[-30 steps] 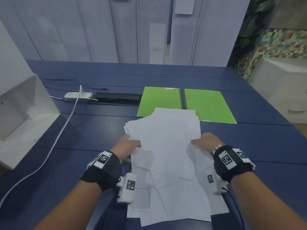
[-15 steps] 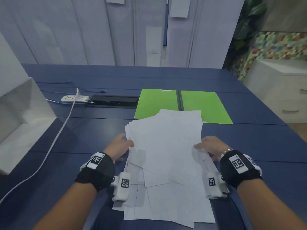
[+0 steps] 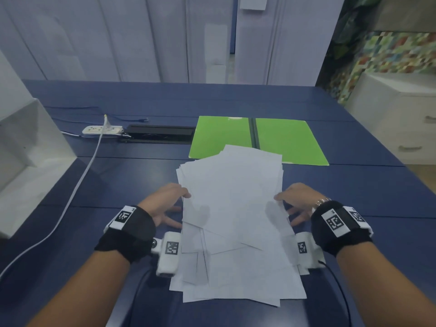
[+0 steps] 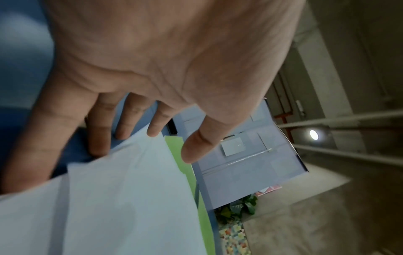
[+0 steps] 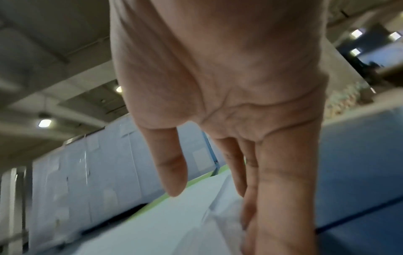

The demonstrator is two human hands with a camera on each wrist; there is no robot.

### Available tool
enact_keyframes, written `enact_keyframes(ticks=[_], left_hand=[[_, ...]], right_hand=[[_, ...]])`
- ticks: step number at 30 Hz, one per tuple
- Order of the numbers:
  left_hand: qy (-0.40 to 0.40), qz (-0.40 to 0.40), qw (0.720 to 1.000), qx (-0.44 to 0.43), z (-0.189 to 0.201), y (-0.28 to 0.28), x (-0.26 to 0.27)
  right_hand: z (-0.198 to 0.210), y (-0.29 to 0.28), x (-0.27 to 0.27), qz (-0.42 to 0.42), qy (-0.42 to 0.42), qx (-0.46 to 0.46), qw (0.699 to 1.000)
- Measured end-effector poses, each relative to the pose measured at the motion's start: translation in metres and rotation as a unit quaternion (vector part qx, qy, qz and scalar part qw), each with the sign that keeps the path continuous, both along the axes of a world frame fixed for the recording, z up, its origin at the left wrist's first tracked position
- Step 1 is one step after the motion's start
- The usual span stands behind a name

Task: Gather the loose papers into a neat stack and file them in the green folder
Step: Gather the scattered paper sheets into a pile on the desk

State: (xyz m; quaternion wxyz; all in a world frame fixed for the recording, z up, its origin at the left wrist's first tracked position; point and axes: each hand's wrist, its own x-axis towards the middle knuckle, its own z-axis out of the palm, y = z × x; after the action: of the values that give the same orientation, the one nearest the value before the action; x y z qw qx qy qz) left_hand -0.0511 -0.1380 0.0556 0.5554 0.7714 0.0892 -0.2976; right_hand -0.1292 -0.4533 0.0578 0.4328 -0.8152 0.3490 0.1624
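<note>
A loose pile of white papers (image 3: 236,220) lies fanned on the blue table (image 3: 354,192), and its far corner overlaps the near edge of the open green folder (image 3: 290,140). My left hand (image 3: 169,204) is at the pile's left edge, with its thumb over the top sheets and straight fingers low beside them. My right hand (image 3: 292,201) mirrors it at the right edge. In the left wrist view the left hand (image 4: 165,145) has straight fingers along the papers (image 4: 122,198). In the right wrist view the right hand (image 5: 209,193) also has straight fingers against the papers (image 5: 163,224).
A white power strip (image 3: 102,130) with a white cable (image 3: 77,182) lies at the back left beside a black cable tray (image 3: 160,134). A white open box (image 3: 26,161) stands at the left edge. White drawers (image 3: 401,128) stand beyond the table's right side.
Both hands stay on either side of the pile. The upper sheets have shifted slightly and now sit skewed, reaching a little further over the folder's near edge.
</note>
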Motion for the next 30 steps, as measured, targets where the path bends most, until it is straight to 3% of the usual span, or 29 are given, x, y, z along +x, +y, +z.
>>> enact_keyframes(ticks=[3, 7, 13, 19, 24, 30], left_hand=[[0.014, -0.020, 1.000, -0.001, 0.003, -0.006, -0.005], [-0.059, -0.049, 0.983, 0.164, 0.006, -0.001, 0.002], [-0.022, -0.129, 0.972, 0.196, 0.004, -0.007, -0.011], [-0.095, -0.123, 0.946, 0.283, 0.002, -0.007, 0.000], [-0.086, -0.150, 0.950, 0.260, -0.005, -0.022, 0.007], [-0.115, -0.096, 0.936, 0.319, -0.009, -0.023, 0.023]], right_hand=[[-0.004, 0.008, -0.001, 0.000, 0.016, 0.058, 0.998], [-0.005, 0.009, 0.002, 0.016, 0.018, -0.059, 0.998], [-0.005, 0.021, 0.007, 0.059, 0.007, -0.071, 0.996], [-0.011, 0.024, 0.012, 0.092, 0.050, -0.241, 0.965], [-0.014, 0.031, 0.016, 0.117, 0.056, -0.230, 0.965], [-0.015, 0.025, 0.015, 0.063, 0.061, -0.260, 0.962]])
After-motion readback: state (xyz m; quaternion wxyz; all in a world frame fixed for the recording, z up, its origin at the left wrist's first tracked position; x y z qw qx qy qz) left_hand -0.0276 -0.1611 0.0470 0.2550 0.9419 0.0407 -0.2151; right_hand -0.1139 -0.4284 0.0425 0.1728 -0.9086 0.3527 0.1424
